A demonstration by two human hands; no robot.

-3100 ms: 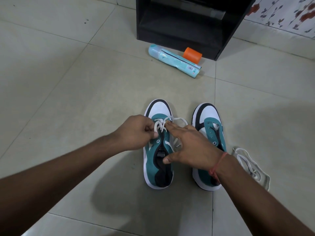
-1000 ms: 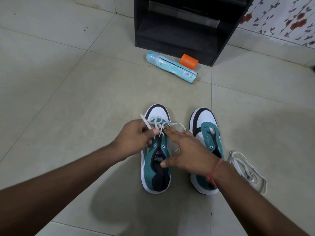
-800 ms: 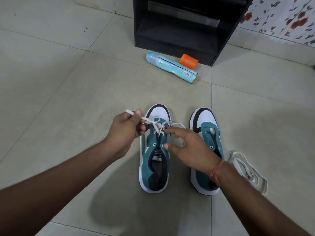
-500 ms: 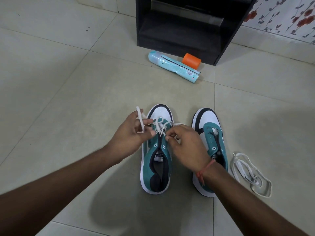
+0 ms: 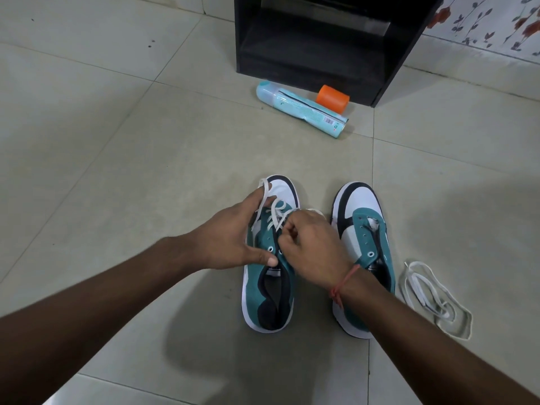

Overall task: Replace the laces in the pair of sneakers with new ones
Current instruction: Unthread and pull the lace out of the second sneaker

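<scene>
Fingers (image 5: 287,229) pinch lace (image 5: 274,213) — left sneaker (image 5: 270,290).

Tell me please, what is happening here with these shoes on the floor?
A person is lacing the left sneaker with a white lace, threaded so far only through the eyelets near the toe. The left hand holds the shoe with one lace end looped over its fingers, while the right hand pinches the lace at the eyelets. The right sneaker has no lace yet. Another loose white lace lies on the tiled floor beside it.
</scene>
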